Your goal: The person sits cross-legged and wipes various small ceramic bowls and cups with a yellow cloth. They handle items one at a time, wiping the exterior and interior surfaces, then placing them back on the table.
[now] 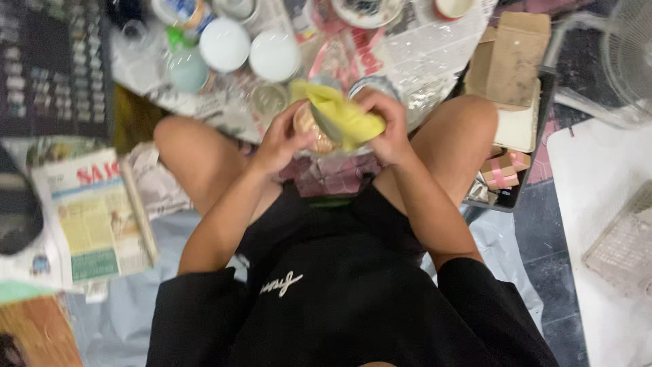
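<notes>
The whole picture is soft with motion blur. The yellow cloth [346,119] covers most of the small round thing [309,126] held under it — only a tan edge shows by the left hand [285,143], too blurred to tell what it is. The right hand [387,129] has its fingertips buried in the cloth. The fan [628,54] is cut off by the right edge, a dark object [17,207] by the left edge, and the dishes [367,10] by the top edge — their contents unreadable.
</notes>
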